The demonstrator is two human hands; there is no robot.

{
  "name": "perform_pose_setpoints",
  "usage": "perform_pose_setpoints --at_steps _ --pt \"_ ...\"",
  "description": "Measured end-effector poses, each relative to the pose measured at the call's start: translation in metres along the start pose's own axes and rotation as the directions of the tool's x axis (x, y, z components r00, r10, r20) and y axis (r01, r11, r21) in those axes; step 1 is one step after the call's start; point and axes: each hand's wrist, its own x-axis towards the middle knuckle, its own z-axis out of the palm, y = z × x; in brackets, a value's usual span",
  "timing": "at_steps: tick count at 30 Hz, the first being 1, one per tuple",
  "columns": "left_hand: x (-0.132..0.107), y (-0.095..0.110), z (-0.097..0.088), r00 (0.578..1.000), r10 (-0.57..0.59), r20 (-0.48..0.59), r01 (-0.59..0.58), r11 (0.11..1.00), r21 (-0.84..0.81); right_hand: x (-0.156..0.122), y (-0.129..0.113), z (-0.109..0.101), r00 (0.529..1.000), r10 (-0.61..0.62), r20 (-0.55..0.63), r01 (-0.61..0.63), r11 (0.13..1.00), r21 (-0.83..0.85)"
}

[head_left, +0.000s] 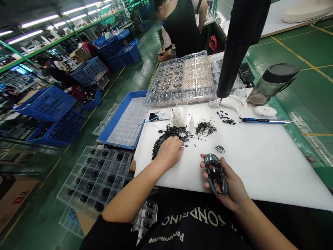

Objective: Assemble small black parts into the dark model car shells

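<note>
My right hand is closed around a small grey-blue toy car body, held underside up over the near edge of the white table. My left hand rests with fingers curled at the edge of a pile of small black plastic parts, fingertips pinched on something I cannot make out. A small silver-grey piece lies on the table just beyond the car body. A heap of tiny black screws sits further back.
A black hanging power screwdriver dangles over the table's far side. Clear blister trays of parts, a small glue bottle, a blue-handled tool and a dark jug stand behind. Another tray sits left; a person works beyond.
</note>
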Motion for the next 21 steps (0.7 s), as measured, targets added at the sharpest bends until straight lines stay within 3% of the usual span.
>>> perform_pose_setpoints --at_steps 6,11,14,17,19,21 --pt "0.021 0.003 0.036 0.992 0.117 0.036 -0.118 0.993 0.023 0.0 0.004 -0.002 1.0 -0.021 0.019 0.021 1.0 0.012" --pt "0.013 0.002 0.032 0.996 0.091 -0.014 -0.092 0.994 -0.052 0.0 0.005 0.0 1.0 -0.014 0.028 0.013 0.999 0.036" --pt "0.004 0.005 0.022 0.998 -0.039 -0.059 0.021 0.959 -0.283 0.0 0.005 0.002 1.0 -0.005 0.028 0.004 0.999 0.047" --pt "-0.004 0.012 0.014 0.979 -0.196 -0.058 0.125 0.8 -0.587 0.0 0.004 0.004 1.0 0.005 0.029 -0.007 0.999 0.05" --pt "-0.009 0.019 0.009 0.98 -0.191 -0.054 0.105 0.728 -0.678 0.0 0.003 0.005 0.999 0.01 0.032 -0.011 0.999 0.04" --pt "-0.012 0.025 0.006 0.99 -0.11 -0.083 0.019 0.705 -0.709 0.0 0.002 0.006 1.0 0.009 0.028 -0.01 1.0 0.027"
